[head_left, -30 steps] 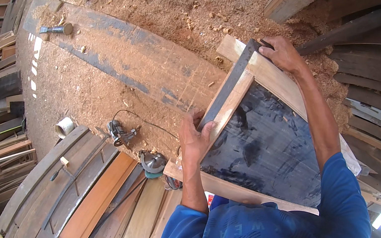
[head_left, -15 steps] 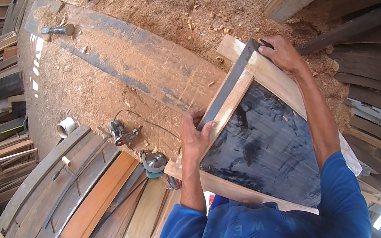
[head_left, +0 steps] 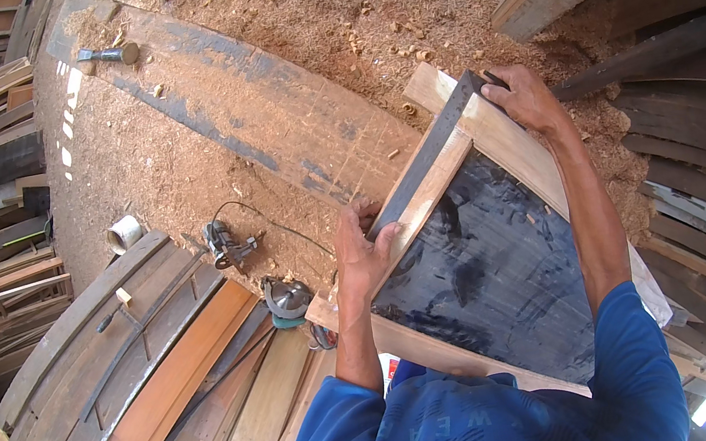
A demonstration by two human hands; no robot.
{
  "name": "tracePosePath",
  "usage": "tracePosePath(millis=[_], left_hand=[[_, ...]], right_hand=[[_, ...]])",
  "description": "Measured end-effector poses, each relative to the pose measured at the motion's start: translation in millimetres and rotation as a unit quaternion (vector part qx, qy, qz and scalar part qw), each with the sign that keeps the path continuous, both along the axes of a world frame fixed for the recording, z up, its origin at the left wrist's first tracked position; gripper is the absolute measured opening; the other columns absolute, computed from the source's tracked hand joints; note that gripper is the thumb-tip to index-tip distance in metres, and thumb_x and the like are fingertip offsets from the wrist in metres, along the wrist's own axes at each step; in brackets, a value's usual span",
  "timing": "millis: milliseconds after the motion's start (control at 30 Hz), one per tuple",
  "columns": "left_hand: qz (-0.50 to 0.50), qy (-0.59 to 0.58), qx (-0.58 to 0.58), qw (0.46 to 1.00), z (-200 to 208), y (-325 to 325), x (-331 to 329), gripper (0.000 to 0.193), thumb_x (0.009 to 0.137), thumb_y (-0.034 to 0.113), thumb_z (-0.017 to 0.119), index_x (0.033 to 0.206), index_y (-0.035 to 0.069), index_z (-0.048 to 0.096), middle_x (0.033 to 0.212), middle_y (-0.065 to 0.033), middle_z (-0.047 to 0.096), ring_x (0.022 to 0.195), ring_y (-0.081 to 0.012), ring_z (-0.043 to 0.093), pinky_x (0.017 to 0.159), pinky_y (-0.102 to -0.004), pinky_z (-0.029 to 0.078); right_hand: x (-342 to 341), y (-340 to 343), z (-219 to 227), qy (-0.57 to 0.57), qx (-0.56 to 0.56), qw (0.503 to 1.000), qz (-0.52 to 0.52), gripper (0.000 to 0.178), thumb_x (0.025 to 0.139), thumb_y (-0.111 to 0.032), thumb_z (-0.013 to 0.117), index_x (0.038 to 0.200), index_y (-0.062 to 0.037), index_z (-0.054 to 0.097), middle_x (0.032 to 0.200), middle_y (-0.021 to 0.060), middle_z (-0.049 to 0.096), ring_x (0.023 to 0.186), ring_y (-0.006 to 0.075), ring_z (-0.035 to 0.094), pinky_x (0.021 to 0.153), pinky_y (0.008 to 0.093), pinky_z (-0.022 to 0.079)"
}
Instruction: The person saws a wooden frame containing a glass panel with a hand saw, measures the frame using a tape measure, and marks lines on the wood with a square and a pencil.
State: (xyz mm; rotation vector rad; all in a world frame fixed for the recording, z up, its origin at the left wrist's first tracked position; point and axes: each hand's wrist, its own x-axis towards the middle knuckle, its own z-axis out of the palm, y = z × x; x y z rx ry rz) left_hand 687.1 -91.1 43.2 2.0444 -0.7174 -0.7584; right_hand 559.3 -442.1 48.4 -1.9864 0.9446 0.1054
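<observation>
A pale wooden frame [head_left: 516,146] lies in front of me, with a dark, smudged panel [head_left: 494,281] inside it. Along the frame's far left side runs a dark grey wooden strip [head_left: 429,163]. My left hand [head_left: 360,252] is closed around the near end of this strip, with the thumb on the pale wood and the fingertips on the far side. At the strip's far end, my right hand [head_left: 527,101] pinches a thin black pencil-like stick [head_left: 495,80], its tip by the strip's corner. Part of the right hand's grip is hidden.
A long, worn board [head_left: 258,96] strewn with sawdust stretches away, bearing a hammer-like tool [head_left: 107,56]. To the left are a corded power tool [head_left: 226,244], a circular saw [head_left: 289,298], a white cup [head_left: 125,233] and stacked planks [head_left: 183,375]. More timber [head_left: 682,119] stands at right.
</observation>
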Motion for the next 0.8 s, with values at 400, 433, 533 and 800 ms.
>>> tracePosePath(millis=[400,433,533,800], left_hand=[[0.004,0.002,0.001,1.0,2.5,-1.4,-0.2,0.062,0.086,0.024,0.084,0.131,-0.001,0.049,0.11,-0.0197,0.071,0.09,-0.0281,0.072,0.081,-0.0383,0.058],[0.003,0.003,0.003,1.0,3.1,-1.4,0.0,0.062,0.086,0.023,0.084,0.131,-0.001,0.049,0.11,-0.0195,0.071,0.09,-0.0279,0.072,0.081,-0.0382,0.058],[0.002,0.004,0.006,1.0,0.8,0.0,0.2,0.063,0.086,0.023,0.084,0.132,-0.001,0.048,0.11,-0.0193,0.071,0.091,-0.0277,0.072,0.081,-0.0381,0.058],[0.014,0.033,0.021,0.999,1.8,-0.4,-0.5,0.062,0.084,0.015,0.084,0.132,-0.003,0.049,0.112,-0.0245,0.068,0.1,-0.0349,0.071,0.088,-0.0415,0.057]], right_hand=[[-0.4,-1.8,-1.7,0.007,0.009,1.0,-0.001,0.032,0.089,-0.023,0.065,0.101,0.0055,0.071,0.085,0.0224,0.069,0.08,0.029,0.068,0.079,0.0437,0.051],[-0.4,-2.2,-1.7,0.009,0.006,1.0,0.003,0.032,0.089,-0.023,0.065,0.101,0.0055,0.071,0.085,0.0223,0.07,0.08,0.0288,0.068,0.079,0.0436,0.051],[-0.3,-2.4,-3.2,-0.001,0.003,1.0,0.008,0.031,0.089,-0.023,0.066,0.101,0.0053,0.071,0.084,0.0217,0.069,0.079,0.0285,0.068,0.078,0.0435,0.051],[0.3,-0.5,0.8,0.008,-0.007,1.0,0.003,0.029,0.089,-0.023,0.067,0.099,0.0042,0.071,0.083,0.023,0.069,0.077,0.0292,0.067,0.077,0.0432,0.052]])
